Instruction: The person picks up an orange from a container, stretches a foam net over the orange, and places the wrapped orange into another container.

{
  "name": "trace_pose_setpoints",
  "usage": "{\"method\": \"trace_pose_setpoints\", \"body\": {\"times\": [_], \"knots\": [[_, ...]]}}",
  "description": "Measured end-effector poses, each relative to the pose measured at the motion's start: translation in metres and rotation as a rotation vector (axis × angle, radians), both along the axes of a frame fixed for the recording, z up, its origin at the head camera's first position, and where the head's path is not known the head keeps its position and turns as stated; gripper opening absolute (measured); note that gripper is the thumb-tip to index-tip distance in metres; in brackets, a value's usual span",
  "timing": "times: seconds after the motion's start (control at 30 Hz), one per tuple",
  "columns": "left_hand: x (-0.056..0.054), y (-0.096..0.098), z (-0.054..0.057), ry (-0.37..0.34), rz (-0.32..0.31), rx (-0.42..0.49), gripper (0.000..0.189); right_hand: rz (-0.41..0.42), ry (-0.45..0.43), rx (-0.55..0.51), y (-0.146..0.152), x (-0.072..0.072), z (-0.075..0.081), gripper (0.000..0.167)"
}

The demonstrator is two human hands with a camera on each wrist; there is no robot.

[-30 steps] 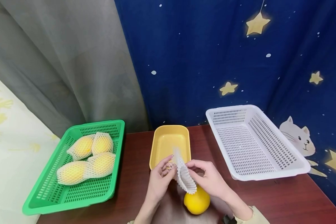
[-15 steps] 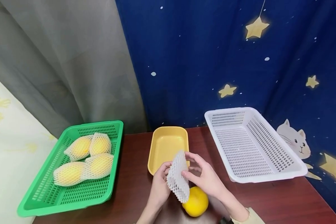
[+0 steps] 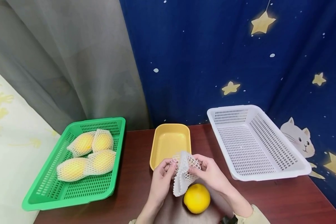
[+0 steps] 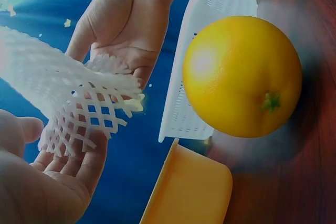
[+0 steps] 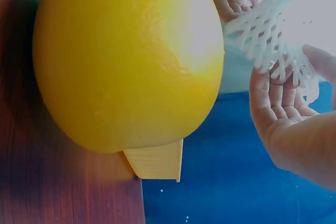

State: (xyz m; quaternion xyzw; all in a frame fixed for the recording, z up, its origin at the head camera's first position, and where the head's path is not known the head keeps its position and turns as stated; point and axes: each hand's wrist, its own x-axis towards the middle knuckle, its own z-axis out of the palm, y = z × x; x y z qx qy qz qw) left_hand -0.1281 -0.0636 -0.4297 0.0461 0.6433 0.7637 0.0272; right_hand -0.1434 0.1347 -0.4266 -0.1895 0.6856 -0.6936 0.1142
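Note:
A white foam fruit net [image 3: 180,182] is held up between my two hands above the table. My left hand [image 3: 160,180] pinches its left side between thumb and fingers. On the other side my right hand [image 3: 214,175] grips the net's far edge, thumb on top and fingers beneath. The mesh looks spread between them in the left wrist view, where its diamond holes [image 4: 94,103] show. Just below the net, a bare yellow-orange orange [image 3: 197,198] sits on the table, touched by neither hand. Its green stem end [image 4: 271,102] appears in the left wrist view.
Left stands a green basket [image 3: 70,202] with several net-wrapped yellow fruits [image 3: 102,161]. A yellow tray [image 3: 168,143] lies beyond my hands, and a white perforated basket [image 3: 249,149] is at the right. Curtains [image 3: 184,62] hang behind the dark red table [image 3: 291,199].
The foam net has been turned and shifted in my hands, and its mesh is now spread between both. The orange stays at its place on the table.

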Motion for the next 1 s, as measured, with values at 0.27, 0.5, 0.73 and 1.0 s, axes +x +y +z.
{"method": "trace_pose_setpoints", "body": {"times": [0.27,0.5,0.73,1.0], "knots": [[0.002,-0.006,0.002,-0.038,0.08,0.001,0.034,0.033,-0.03,-0.099,0.002,0.001,0.002,0.027],[0.003,-0.01,0.003,-0.069,0.123,0.051,0.034,0.057,-0.042,-0.136,0.009,0.002,0.007,0.022],[0.003,-0.007,0.004,-0.044,0.086,-0.014,0.032,-0.063,0.006,0.066,0.022,0.006,0.019,0.043],[0.01,-0.003,-0.009,-0.037,-0.02,-0.17,0.028,-0.125,0.033,0.331,0.037,0.025,0.022,0.055]]}}
